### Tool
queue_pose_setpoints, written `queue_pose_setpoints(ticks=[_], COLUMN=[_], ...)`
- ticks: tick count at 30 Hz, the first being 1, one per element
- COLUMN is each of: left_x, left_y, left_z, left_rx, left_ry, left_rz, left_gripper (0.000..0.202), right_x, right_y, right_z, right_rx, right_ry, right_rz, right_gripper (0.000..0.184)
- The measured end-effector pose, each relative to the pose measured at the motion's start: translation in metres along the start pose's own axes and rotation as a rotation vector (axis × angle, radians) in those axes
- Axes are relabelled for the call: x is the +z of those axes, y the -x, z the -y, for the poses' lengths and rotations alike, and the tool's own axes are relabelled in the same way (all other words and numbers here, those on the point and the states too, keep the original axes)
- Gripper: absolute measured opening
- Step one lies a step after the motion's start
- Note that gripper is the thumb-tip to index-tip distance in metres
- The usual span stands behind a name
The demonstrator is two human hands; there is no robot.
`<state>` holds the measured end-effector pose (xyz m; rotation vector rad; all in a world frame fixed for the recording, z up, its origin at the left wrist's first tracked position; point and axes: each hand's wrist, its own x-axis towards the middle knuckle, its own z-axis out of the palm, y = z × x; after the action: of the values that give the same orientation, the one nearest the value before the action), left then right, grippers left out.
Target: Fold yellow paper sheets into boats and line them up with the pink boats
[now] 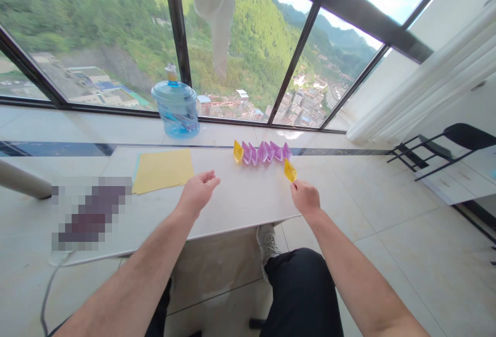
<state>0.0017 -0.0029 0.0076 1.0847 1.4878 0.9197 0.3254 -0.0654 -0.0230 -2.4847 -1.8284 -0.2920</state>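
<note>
My right hand pinches a yellow folded paper boat near the right end of the white table. Behind it stands a row of several purple paper boats, with another yellow paper boat at the row's left end. My left hand hovers over the table with its fingers loosely stretched out and nothing visible in them. Close to its left lies a stack of yellow paper sheets, a light blue edge showing along one side.
At the back left, a blue water jug stands on the ledge below the window. A blurred-out dark object lies at the table's left end, with a cable running down nearby. Folding chairs stand at the far right.
</note>
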Motion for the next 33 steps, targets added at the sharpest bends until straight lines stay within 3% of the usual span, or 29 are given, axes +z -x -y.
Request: queue_pose_setpoints(ticks=[5,11,33], left_x=[0.0,-0.001,-0.001], left_y=[-0.003,-0.006,-0.007], left_z=[0.002,0.005,0.005], left_rx=[-0.004,-0.002,-0.018], left_ry=[-0.028,-0.015,0.008], left_rz=[0.007,0.0,-0.019], left_gripper=[0.061,0.062,0.058], right_x=[-0.001,-0.002,0.005], right_y=[0.006,-0.013,-0.025], right_z=[-0.011,-0.015,-0.019], right_rx=[0.082,0.139,0.074], right_ry=[-0.023,-0.05,0.064], right_rz=[0.009,0.062,0.099], right_gripper=[0.03,0.029,0.028])
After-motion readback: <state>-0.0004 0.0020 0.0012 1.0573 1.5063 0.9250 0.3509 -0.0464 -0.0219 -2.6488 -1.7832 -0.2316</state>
